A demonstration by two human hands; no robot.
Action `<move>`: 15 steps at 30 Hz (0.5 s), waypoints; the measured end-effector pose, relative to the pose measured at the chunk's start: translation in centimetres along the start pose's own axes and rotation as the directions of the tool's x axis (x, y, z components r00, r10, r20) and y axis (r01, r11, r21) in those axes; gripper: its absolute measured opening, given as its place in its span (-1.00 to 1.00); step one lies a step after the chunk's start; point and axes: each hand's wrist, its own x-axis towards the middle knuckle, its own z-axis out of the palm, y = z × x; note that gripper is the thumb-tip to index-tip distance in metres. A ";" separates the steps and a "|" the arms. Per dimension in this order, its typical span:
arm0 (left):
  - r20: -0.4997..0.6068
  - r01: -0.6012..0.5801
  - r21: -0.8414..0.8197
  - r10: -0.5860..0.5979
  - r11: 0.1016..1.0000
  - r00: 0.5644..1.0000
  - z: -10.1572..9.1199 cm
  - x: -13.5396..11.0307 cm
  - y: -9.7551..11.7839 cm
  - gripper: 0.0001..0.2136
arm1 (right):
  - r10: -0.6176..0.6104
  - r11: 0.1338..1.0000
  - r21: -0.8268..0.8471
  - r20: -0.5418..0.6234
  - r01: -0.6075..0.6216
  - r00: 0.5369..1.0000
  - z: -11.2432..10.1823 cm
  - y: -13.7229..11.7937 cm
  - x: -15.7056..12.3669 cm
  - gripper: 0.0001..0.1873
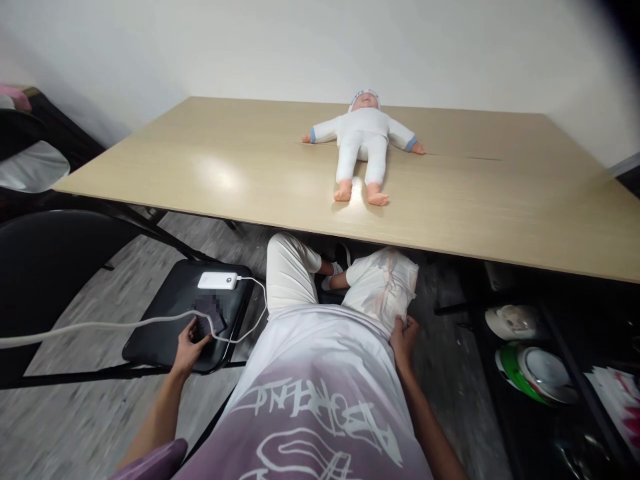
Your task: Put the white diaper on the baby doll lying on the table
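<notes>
On the black chair seat to my left, my left hand (191, 348) has its thumb and fingers at the near edge of a dark phone (210, 320), whose screen is blurred out. My right hand (404, 339) pinches the near edge of a crinkled white diaper (393, 290) with faint pinkish print, which rests on my right thigh. A baby doll (364, 130) in a white suit with blue cuffs and a patterned cap lies on its back on the table, arms spread and bare feet toward me.
The wooden table (240, 160) stands against the wall. A white power bank (217, 281) with a white cable lies on the chair seat (160, 313). Below the table at right, a dark shelf holds a green-and-white round container (535, 373) and other items.
</notes>
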 end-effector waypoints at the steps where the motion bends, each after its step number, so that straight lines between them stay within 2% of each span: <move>1: 0.011 0.002 -0.012 -0.002 1.000 1.000 -0.1 0.0 -0.1 -0.10 | 0.004 1.000 -0.001 0.000 -0.004 1.000 0.0 0.0 0.0 -0.59; 9: 0.051 0.031 -0.083 -0.027 0.996 0.998 -0.9 0.2 -0.2 -0.29 | -0.022 1.000 0.013 -0.017 0.023 1.000 0.1 0.0 0.1 -0.60; 12: 0.060 0.030 -0.092 -0.024 0.995 0.998 -0.9 0.2 -0.1 -0.31 | -0.108 0.993 0.038 -0.057 0.110 0.993 0.1 -0.2 0.1 -0.50; 15: 0.070 0.027 -0.094 -0.021 0.995 0.997 -0.8 0.0 0.2 -0.29 | -0.174 0.983 0.044 -0.089 0.179 0.981 0.0 -0.5 0.1 -0.52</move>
